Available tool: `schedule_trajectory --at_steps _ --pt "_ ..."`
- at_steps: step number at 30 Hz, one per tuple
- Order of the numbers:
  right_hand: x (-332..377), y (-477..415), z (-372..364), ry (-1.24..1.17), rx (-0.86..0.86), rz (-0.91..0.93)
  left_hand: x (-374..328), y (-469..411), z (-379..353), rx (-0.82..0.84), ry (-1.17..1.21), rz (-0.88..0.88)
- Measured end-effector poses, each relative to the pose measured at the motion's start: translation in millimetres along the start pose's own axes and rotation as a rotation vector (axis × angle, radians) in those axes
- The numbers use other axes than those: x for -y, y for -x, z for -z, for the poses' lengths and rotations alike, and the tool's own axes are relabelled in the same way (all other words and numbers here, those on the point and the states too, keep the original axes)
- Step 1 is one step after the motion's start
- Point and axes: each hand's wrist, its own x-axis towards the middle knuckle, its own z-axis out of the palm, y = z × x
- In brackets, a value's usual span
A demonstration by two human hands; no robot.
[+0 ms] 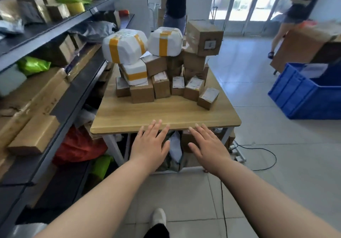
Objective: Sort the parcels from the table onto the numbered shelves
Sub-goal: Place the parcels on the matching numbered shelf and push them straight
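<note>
Here, both forearms reach forward, palms down. The left hand [149, 145] and right hand [209, 148] hover side by side at the near edge of the table [166, 114], fingers straight and spread, holding nothing; whether the fingertips touch it cannot be told. The parcels [157, 66], brown boxes and white yellow-taped bags, are stacked on the table's far half. The shelves [55, 33] at left are cut off by the frame; their numbers and the parcel labels are illegible.
</note>
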Motion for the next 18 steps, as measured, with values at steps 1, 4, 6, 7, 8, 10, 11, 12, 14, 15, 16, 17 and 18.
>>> schedule_trajectory --at_steps 1,4,6,7,8,10,11,12,14,15,16,17,18 --pt "-5.0 -13.6 1.7 0.0 -0.002 -0.026 3.0 -17.9 -2.9 0.014 0.005 -0.016" --pt "-19.7 -46.6 12.2 -0.028 -0.022 -0.112 8.7 -66.8 -4.9 0.061 0.024 -0.061" --pt "-29.6 -63.3 21.4 -0.037 -0.038 -0.178 10.5 -98.3 -4.7 0.078 0.018 -0.107" --pt "-34.7 -70.1 25.7 -0.036 -0.045 -0.206 10.9 -114.5 -2.4 0.091 0.011 -0.131" --pt "-41.9 -79.4 28.6 -0.047 -0.055 -0.249 10.8 -135.2 -1.3 0.098 0.01 -0.164" --pt "-53.8 -91.9 29.9 -0.089 -0.07 -0.324 8.6 -166.2 -1.1 0.113 0.0 -0.21" --pt "-58.9 -96.1 28.7 -0.11 -0.073 -0.353 6.3 -178.3 -2.0 0.122 -0.002 -0.228" --pt "-65.0 -99.5 26.5 -0.121 -0.072 -0.377 2.6 -187.7 -3.9 0.133 -0.004 -0.252" --pt "-77.6 -104.1 20.2 -0.123 -0.062 -0.413 -6.0 -200.3 -11.2 0.161 -0.012 -0.28" --pt "-83.3 -106.9 17.6 -0.127 -0.06 -0.423 -10.5 -205.9 -15.3 0.174 -0.014 -0.288" --pt "-89.3 -109.8 15.4 -0.13 -0.058 -0.429 -14.4 -211.0 -19.5 0.186 -0.022 -0.297" --pt "-95.9 -113.8 13.9 -0.139 -0.054 -0.433 -18.5 -216.7 -23.6 0.2 -0.024 -0.302" --pt "-102.6 -118.8 12.7 -0.152 -0.049 -0.435 -22.1 -222.6 -28.0 0.213 -0.026 -0.306"
